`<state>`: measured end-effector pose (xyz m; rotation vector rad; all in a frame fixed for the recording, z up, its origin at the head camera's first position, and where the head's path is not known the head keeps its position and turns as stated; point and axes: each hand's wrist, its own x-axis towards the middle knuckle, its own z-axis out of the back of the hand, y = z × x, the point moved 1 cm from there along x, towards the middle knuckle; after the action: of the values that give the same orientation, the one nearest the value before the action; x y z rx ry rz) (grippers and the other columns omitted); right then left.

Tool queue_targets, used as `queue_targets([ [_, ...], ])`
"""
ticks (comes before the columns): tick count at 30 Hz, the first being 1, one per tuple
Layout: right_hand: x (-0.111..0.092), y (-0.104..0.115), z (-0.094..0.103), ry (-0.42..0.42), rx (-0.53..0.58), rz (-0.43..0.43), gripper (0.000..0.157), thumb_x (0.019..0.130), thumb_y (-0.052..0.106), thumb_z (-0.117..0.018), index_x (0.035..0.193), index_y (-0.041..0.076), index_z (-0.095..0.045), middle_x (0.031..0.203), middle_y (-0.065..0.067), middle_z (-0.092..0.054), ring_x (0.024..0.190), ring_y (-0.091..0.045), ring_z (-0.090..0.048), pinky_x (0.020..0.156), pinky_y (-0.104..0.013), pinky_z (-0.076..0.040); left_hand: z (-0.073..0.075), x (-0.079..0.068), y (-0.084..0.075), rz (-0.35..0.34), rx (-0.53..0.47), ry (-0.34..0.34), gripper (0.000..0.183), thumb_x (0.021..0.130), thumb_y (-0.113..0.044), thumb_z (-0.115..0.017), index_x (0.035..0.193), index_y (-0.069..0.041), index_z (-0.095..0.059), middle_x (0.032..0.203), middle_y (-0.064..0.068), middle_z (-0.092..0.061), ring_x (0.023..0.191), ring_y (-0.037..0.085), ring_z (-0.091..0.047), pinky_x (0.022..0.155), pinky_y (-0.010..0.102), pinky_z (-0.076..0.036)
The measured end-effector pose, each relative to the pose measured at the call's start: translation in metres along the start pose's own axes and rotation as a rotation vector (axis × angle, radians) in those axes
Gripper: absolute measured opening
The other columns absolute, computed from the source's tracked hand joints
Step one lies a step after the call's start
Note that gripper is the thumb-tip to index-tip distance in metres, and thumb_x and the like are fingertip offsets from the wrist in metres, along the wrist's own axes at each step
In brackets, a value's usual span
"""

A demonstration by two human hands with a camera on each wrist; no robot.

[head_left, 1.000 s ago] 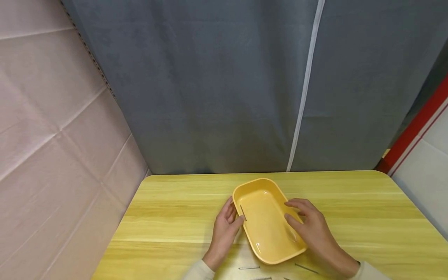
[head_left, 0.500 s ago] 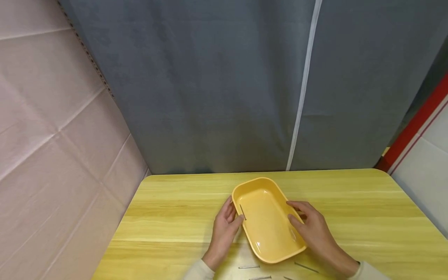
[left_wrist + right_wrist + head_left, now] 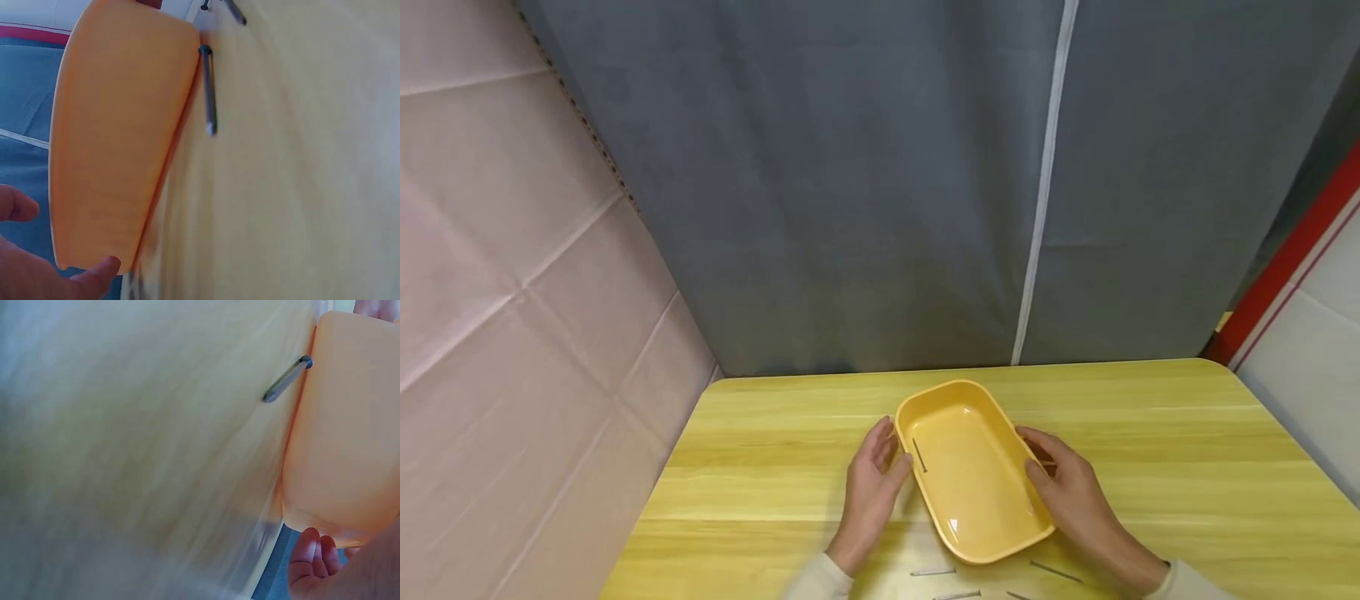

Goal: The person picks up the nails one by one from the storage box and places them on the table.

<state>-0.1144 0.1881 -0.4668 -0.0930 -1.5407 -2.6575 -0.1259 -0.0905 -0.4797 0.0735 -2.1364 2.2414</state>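
Note:
A yellow rectangular plastic tray [image 3: 973, 475] lies at a slant on the table, with one nail [image 3: 920, 456] inside along its left wall. At the left side my left hand [image 3: 871, 492] has its thumb right at the rim and its fingers spread along the outside. The left wrist view gives the tray's outer wall [image 3: 119, 125] between those spread fingers and the table. Across from it, my right hand [image 3: 1071, 487] rests at the other long side, thumb over the rim; its fingertips touch the outer wall [image 3: 350, 425] in the right wrist view.
Several loose nails lie in front of the tray, among them one nail [image 3: 932, 572] at the left and another nail [image 3: 1056, 572] beside my right wrist. The wood-grained table [image 3: 760, 467] ends at a grey curtain [image 3: 865, 208], with a pale wall [image 3: 535, 333] at the left.
My left hand has drawn slightly outward, its thumb moving off the tray's inner side to the rim. My right thumb has shifted from inside the tray back to the rim.

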Motion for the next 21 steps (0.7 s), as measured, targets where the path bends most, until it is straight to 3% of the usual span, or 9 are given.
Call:
queue_targets([
  [6, -0.001, 0.0, 0.001, 0.006, 0.009, -0.005, 0.044, 0.1, 0.002, -0.055, 0.144, 0.005, -0.053, 0.132, -0.019, -0.062, 0.106, -0.032, -0.067, 0.078, -0.027, -0.058, 0.005, 0.001, -0.008, -0.021, 0.151, -0.046, 0.058, 0.093, -0.018, -0.071, 0.147, -0.017, -0.05, 0.147, 0.013, -0.052, 0.123, 0.034, -0.06, 0.095, 0.035, -0.056],
  [8, -0.001, 0.0, 0.001, 0.007, 0.009, -0.005, 0.044, 0.1, 0.002, -0.055, 0.144, 0.005, -0.053, 0.133, -0.019, -0.062, 0.107, -0.032, -0.067, 0.078, -0.027, -0.058, 0.005, 0.002, -0.01, -0.06, 0.205, -0.051, 0.055, 0.093, -0.016, -0.071, 0.144, -0.015, -0.053, 0.146, 0.011, -0.053, 0.12, 0.032, -0.062, 0.092, 0.034, -0.057],
  [13, -0.002, -0.001, 0.001, 0.011, 0.037, -0.011, 0.044, 0.101, 0.003, -0.055, 0.145, 0.007, -0.052, 0.135, -0.018, -0.061, 0.107, -0.031, -0.067, 0.078, -0.024, -0.057, 0.003, 0.005, -0.016, -0.283, 0.459, -0.049, 0.041, 0.09, -0.01, -0.073, 0.13, -0.01, -0.066, 0.137, 0.003, -0.061, 0.127, 0.021, -0.056, 0.104, 0.042, -0.05],
  [16, -0.002, 0.0, 0.001, 0.013, 0.058, -0.017, 0.044, 0.101, 0.003, -0.055, 0.145, 0.007, -0.052, 0.136, -0.02, -0.06, 0.107, -0.031, -0.067, 0.078, -0.023, -0.057, 0.001, 0.007, -0.02, -0.416, 0.626, -0.015, 0.03, 0.089, -0.011, -0.073, 0.12, -0.011, -0.071, 0.126, -0.001, -0.066, 0.125, 0.017, -0.055, 0.106, 0.04, -0.048],
  [21, -0.003, 0.001, 0.002, 0.029, 0.085, -0.041, 0.044, 0.102, 0.004, -0.055, 0.146, 0.008, -0.051, 0.136, -0.02, -0.06, 0.107, -0.03, -0.067, 0.078, -0.024, -0.057, -0.004, 0.012, -0.027, -0.541, 0.845, 0.076, 0.019, 0.09, -0.014, -0.071, 0.108, -0.01, -0.075, 0.111, -0.004, -0.07, 0.113, 0.014, -0.057, 0.098, 0.032, -0.052],
])
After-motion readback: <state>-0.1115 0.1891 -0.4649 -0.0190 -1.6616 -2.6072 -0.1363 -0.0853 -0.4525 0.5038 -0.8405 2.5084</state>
